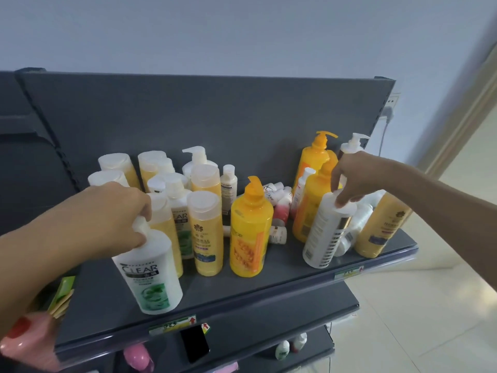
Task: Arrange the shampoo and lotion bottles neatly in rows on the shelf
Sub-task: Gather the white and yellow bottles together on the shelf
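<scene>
The white plastic CLEAR bottle (150, 275) stands near left on the dark grey metal shelf (242, 292); the yellow plastic pump bottle (250, 232) is in the middle, and the white plastic barcode-labelled bottle (325, 235) is to the right.

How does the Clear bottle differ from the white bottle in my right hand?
The Clear bottle stands upright; the right white bottle leans. The Clear bottle shows a green front label; the right white bottle shows black print and a gold band. Both are white; the left hand and right hand grip their tops.
</scene>
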The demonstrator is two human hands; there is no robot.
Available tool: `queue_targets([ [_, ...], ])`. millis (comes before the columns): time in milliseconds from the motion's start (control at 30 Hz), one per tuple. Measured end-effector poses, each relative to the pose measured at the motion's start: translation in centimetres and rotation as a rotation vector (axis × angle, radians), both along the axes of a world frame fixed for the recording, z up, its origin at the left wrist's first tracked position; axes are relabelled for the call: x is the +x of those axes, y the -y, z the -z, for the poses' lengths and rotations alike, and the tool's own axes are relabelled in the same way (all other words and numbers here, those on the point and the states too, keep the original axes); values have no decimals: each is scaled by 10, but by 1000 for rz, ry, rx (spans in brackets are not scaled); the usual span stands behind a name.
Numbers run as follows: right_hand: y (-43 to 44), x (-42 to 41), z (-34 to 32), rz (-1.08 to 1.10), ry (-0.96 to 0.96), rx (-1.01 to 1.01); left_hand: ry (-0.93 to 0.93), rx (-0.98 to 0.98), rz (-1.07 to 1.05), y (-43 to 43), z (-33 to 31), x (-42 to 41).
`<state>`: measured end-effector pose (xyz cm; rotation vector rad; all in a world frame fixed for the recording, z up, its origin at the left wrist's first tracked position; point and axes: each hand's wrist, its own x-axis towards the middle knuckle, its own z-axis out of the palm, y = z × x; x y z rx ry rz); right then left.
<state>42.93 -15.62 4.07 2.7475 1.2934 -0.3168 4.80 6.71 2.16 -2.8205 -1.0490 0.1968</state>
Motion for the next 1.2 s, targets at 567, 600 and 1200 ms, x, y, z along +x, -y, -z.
queue_targets([
  [567,94,77,-1,61,100,-170,348,-12,39,-7,8,62],
  [600,95,81,1,47,95,-145,356,-20,25,-8,8,58],
  [1200,102,14,-99,-99,73,-83,53,-63,-70,20,-16,-4],
])
